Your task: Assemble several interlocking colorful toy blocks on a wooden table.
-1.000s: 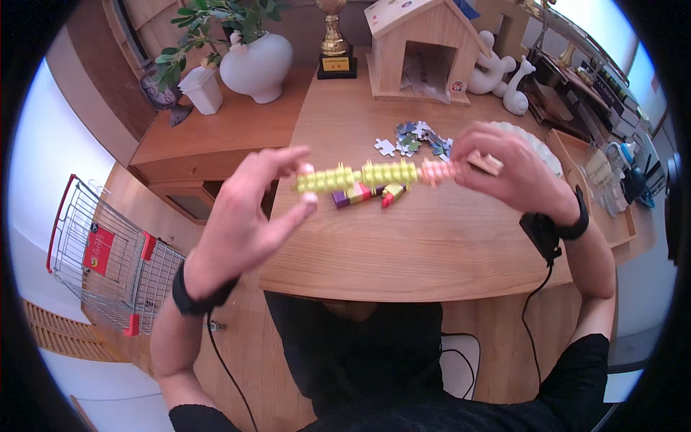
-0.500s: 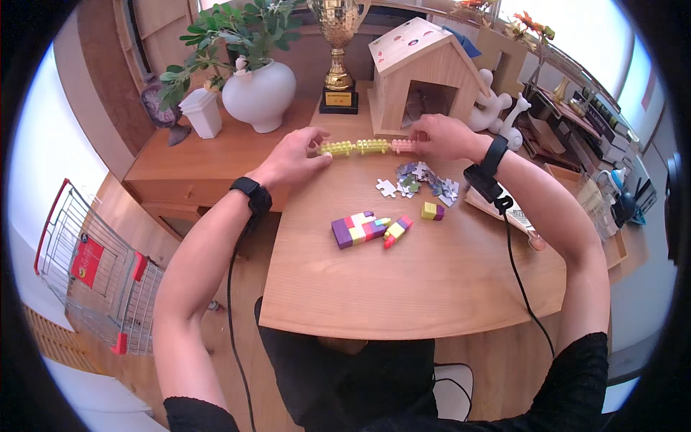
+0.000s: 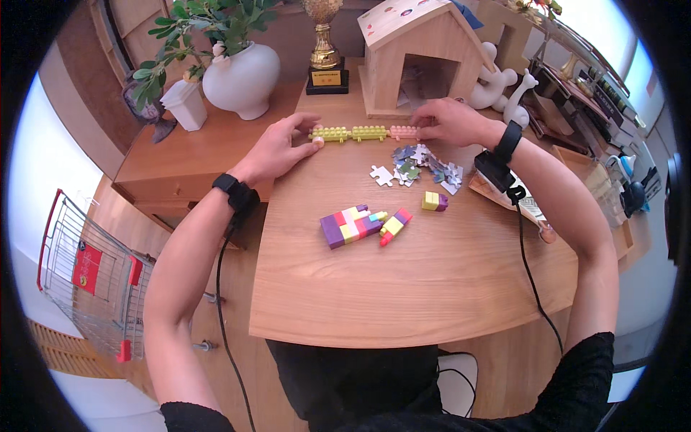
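Toward the far side of the table, a row of studded toy blocks runs left to right. Two yellow-green blocks point(image 3: 368, 133) are followed by a pink block point(image 3: 402, 132) at the right. My left hand point(image 3: 283, 147) has its thumb and fingers around the row's left end. Closed on the right end of the pink block is my right hand point(image 3: 453, 124), whose fingers partly cover it. Nearer me lie a purple, white, red and yellow brick stack point(image 3: 351, 227), a small red and yellow brick piece point(image 3: 395, 227) touching or close beside it, and a yellow and purple brick piece point(image 3: 434, 201).
Loose jigsaw pieces point(image 3: 417, 167) lie just in front of the row. Behind it stand a wooden toy house point(image 3: 389, 75) and a gold trophy point(image 3: 325, 54). A white vase point(image 3: 241, 83) is at the far left, and papers point(image 3: 497, 189) lie under my right forearm.
The view has shifted, so the table appears slightly higher and further left. Both hands stay at the two ends of the block row, which looks unchanged.
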The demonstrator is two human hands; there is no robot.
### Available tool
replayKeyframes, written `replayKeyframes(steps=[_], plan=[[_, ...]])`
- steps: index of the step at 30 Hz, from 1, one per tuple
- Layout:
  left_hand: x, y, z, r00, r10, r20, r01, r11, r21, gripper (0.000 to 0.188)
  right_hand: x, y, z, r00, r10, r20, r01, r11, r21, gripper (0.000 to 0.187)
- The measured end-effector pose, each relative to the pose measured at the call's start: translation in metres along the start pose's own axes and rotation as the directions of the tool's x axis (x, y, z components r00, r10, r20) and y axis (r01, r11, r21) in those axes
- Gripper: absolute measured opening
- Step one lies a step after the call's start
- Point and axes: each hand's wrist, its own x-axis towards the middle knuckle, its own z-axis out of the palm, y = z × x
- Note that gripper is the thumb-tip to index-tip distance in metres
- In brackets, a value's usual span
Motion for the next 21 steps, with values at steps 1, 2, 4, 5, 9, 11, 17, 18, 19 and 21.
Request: replayKeyframes(steps=[1, 2, 4, 5, 9, 11, 17, 18, 19, 21], plan=[[0.001, 0.001, 0.001, 1.0, 0.004, -0.003, -0.004, 1.0, 0.013, 0.058, 0.0, 0.004, 0.001, 0.999, -0.034, 0.005, 0.034, 0.999, 0.022, 0.029], [0.002, 0.001, 0.002, 1.0, 0.009, -0.005, -0.009, 1.0, 0.025, 0.058, 0.0, 0.008, 0.001, 0.999, -0.035, 0.005, 0.035, 0.999, 0.026, 0.029], [0.001, 0.0, 0.003, 1.0, -0.012, -0.008, 0.013, 0.999, 0.031, 0.058, 0.001, 0.009, -0.001, 1.0, -0.025, 0.009, 0.025, 1.0, -0.013, 0.032], [0.0, 0.0, 0.003, 1.0, -0.025, -0.014, 0.025, 0.999, 0.034, 0.057, 0.001, 0.007, 0.0, 1.0, -0.025, 0.01, 0.025, 1.0, -0.006, 0.032], [0.003, -0.005, 0.003, 0.999, -0.033, -0.008, 0.033, 0.999, 0.03, 0.059, -0.005, 0.0, -0.005, 0.999, 0.026, -0.023, -0.027, 1.0, -0.008, 0.035], [0.006, -0.004, 0.006, 1.0, -0.013, 0.003, 0.013, 1.0, 0.023, 0.062, -0.015, -0.006, -0.012, 0.996, 0.038, -0.086, -0.036, 0.999, 0.02, 0.037], [-0.004, 0.01, 0.008, 0.996, -0.086, -0.03, 0.087, 0.996, 0.022, 0.062, -0.073, -0.048, -0.03, 0.948, -0.105, -0.299, 0.096, 0.994, -0.044, 0.029], [-0.009, 0.015, 0.005, 0.997, -0.076, -0.022, 0.077, 0.997, 0.019, 0.062, -0.087, -0.058, -0.034, 0.961, -0.075, -0.266, 0.069, 0.997, -0.03, 0.03], [-0.017, 0.017, -0.001, 0.994, -0.085, -0.07, 0.087, 0.996, 0.023, 0.062, -0.098, -0.069, -0.035, 0.972, -0.05, -0.229, 0.05, 0.999, -0.008, 0.032], [-0.03, 0.027, -0.006, 0.989, -0.097, -0.107, 0.101, 0.995, 0.026, 0.061, -0.121, -0.083, -0.03, 0.981, -0.028, -0.194, 0.034, 0.999, 0.028, 0.035]])
